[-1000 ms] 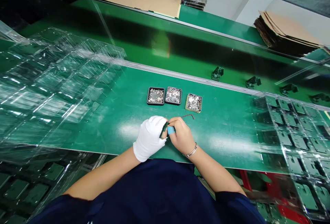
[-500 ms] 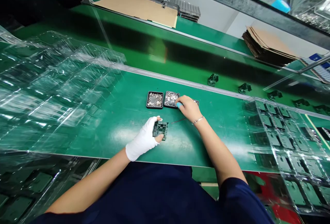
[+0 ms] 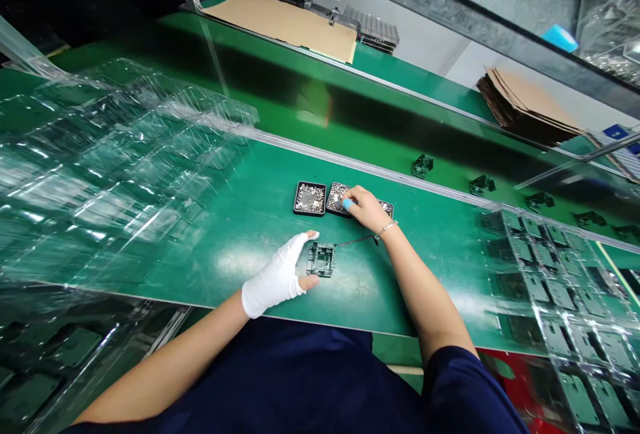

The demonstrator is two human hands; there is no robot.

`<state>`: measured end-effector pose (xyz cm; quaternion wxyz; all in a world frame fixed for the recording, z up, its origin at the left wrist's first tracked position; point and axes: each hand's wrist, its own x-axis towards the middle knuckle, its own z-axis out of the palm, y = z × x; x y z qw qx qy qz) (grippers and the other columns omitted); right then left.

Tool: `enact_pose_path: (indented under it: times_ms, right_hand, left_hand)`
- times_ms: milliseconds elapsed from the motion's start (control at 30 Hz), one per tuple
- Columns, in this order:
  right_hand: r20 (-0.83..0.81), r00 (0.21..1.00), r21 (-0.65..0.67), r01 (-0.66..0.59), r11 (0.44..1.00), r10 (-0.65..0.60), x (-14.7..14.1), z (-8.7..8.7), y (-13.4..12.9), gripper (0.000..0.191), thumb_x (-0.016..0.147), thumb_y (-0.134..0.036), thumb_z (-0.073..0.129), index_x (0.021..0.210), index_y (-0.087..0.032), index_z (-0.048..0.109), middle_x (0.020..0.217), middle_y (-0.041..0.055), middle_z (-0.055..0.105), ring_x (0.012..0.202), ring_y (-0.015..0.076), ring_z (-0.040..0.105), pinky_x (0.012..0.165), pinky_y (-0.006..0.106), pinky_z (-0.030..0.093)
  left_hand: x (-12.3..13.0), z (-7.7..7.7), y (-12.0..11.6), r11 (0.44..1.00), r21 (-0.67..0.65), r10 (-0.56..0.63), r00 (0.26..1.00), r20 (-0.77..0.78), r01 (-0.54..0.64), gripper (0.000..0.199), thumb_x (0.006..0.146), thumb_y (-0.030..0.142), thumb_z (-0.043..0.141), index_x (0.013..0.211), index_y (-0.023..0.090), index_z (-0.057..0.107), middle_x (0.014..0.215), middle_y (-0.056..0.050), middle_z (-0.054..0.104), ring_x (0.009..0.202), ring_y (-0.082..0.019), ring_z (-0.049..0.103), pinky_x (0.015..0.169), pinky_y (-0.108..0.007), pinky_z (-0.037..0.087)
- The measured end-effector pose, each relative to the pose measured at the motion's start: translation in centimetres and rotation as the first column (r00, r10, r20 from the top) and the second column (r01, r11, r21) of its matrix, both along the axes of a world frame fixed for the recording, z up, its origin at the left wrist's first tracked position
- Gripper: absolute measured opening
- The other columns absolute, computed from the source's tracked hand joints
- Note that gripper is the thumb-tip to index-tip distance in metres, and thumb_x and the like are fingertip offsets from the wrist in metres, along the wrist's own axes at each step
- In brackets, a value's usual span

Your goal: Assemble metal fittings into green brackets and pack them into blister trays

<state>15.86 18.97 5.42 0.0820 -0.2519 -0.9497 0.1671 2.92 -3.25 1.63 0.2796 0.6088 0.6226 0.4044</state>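
Observation:
My left hand (image 3: 280, 274), in a white fingertip-free glove, has its thumb and forefinger spread around the left side of a small dark electronic assembly (image 3: 321, 260) on the green table. My right hand (image 3: 364, 209), with a blue cover on one finger, reaches into the middle black tray (image 3: 332, 207) of small metal parts; its fingertips are pressed together, and what they hold is too small to name. A thin tool (image 3: 357, 241) lies between the assembly and my right wrist. Left of the middle tray sits another black tray (image 3: 310, 214); a third is partly hidden behind my right hand.
Clear plastic trays (image 3: 150, 154) cover the table's left side. More plastic trays (image 3: 555, 294) with flat pieces stand at the right. Beyond the metal rail (image 3: 350, 165), several dark assemblies (image 3: 423, 165) sit in a row. Cardboard (image 3: 290, 24) lies at the back.
The view has shifted slightly. The fingers of my left hand have spread from their grip on the assembly, which now rests between them. My right hand remains at the middle tray.

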Motion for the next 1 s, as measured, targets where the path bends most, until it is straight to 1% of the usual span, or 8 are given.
enact_pose_path:
  times_ms: [100, 167, 333, 567, 733, 867, 933, 1000]
  right_hand:
    - [-0.276, 0.961, -0.315, -0.101, 0.944, 0.011, 2.0, 0.6, -2.7, 0.014, 0.089, -0.023, 0.047, 0.081, -0.018, 0.057, 0.085, 0.0024, 0.060, 0.078, 0.0147, 0.057, 0.075, 0.029, 0.046]
    - [-0.362, 0.931, -0.390, -0.201, 0.899, 0.051, 3.1, 0.8, -5.1, 0.012, 0.088, -0.024, 0.051, 0.079, -0.019, 0.057, 0.083, 0.0018, 0.059, 0.077, 0.0145, 0.056, 0.073, 0.029, 0.046]
    - [-0.325, 0.927, -0.181, -0.258, 0.949, 0.190, 3.9, 0.4, -9.0, 0.010, 0.089, -0.022, 0.050, 0.083, -0.020, 0.058, 0.083, 0.0036, 0.061, 0.081, 0.0176, 0.055, 0.077, 0.034, 0.044]
    - [-0.297, 0.931, 0.006, -0.220, 0.975, 0.212, 3.8, -0.2, -9.4, 0.012, 0.089, -0.020, 0.046, 0.084, -0.018, 0.057, 0.082, 0.0061, 0.061, 0.078, 0.0198, 0.052, 0.076, 0.034, 0.042]
    - [-0.251, 0.948, 0.041, -0.193, 0.980, 0.197, 3.9, -0.5, -9.6, 0.013, 0.087, -0.018, 0.046, 0.084, -0.017, 0.058, 0.082, 0.0071, 0.060, 0.078, 0.0209, 0.052, 0.075, 0.035, 0.043]
    - [-0.242, 0.962, 0.072, -0.114, 0.991, 0.129, 3.8, -0.9, -10.0, 0.016, 0.083, -0.013, 0.045, 0.089, -0.017, 0.059, 0.088, 0.0093, 0.061, 0.085, 0.0231, 0.054, 0.080, 0.039, 0.045]
    - [-0.275, 0.958, 0.024, -0.080, 0.997, 0.083, 3.8, -1.1, -10.1, 0.020, 0.086, -0.013, 0.043, 0.098, -0.016, 0.058, 0.098, 0.0109, 0.062, 0.095, 0.0229, 0.056, 0.084, 0.038, 0.047]
    - [-0.300, 0.952, -0.060, -0.085, 0.995, 0.064, 3.9, -1.2, -10.2, 0.022, 0.089, -0.015, 0.042, 0.106, -0.018, 0.057, 0.103, 0.0099, 0.063, 0.098, 0.0200, 0.058, 0.084, 0.034, 0.050]
  left_hand:
    - [0.7, 0.0, 0.4, 1.000, -0.010, 0.020, 0.998, -0.068, -0.020, 0.065, 0.074, 0.033, 0.064, 0.131, 0.016, 0.038, 0.133, -0.017, 0.049, 0.125, -0.031, 0.047, 0.104, -0.049, 0.041]
    - [1.1, 0.1, 0.8, 0.998, 0.010, 0.059, 0.995, -0.075, -0.058, 0.054, 0.076, 0.028, 0.060, 0.126, 0.016, 0.042, 0.123, -0.014, 0.054, 0.116, -0.028, 0.054, 0.098, -0.046, 0.046]
    - [1.3, 1.0, 1.1, 0.989, 0.126, 0.087, 0.990, -0.110, -0.073, 0.042, 0.076, 0.022, 0.055, 0.117, 0.018, 0.047, 0.111, -0.011, 0.054, 0.104, -0.024, 0.057, 0.091, -0.041, 0.050]
    - [1.5, 1.5, 1.0, 0.975, 0.217, 0.108, 0.960, -0.259, -0.051, 0.043, 0.078, 0.022, 0.053, 0.119, 0.017, 0.044, 0.111, -0.012, 0.053, 0.105, -0.027, 0.055, 0.090, -0.044, 0.049]
    - [1.9, 1.5, 1.0, 0.963, 0.265, 0.132, 0.939, -0.317, -0.046, 0.042, 0.077, 0.021, 0.053, 0.117, 0.013, 0.045, 0.108, -0.014, 0.054, 0.102, -0.027, 0.056, 0.087, -0.043, 0.051]
    - [1.9, 1.2, 1.1, 0.947, 0.322, 0.161, 0.880, -0.447, -0.010, 0.038, 0.076, 0.020, 0.052, 0.113, 0.012, 0.048, 0.104, -0.015, 0.056, 0.097, -0.030, 0.057, 0.083, -0.045, 0.051]
    - [1.7, 1.2, 1.1, 0.948, 0.318, 0.155, 0.877, -0.455, -0.003, 0.037, 0.076, 0.021, 0.052, 0.112, 0.013, 0.049, 0.104, -0.015, 0.057, 0.098, -0.031, 0.058, 0.083, -0.045, 0.050]
    - [1.5, 1.4, 1.1, 0.958, 0.285, 0.120, 0.914, -0.387, -0.005, 0.042, 0.076, 0.025, 0.054, 0.115, 0.012, 0.047, 0.107, -0.015, 0.056, 0.101, -0.030, 0.057, 0.086, -0.044, 0.050]
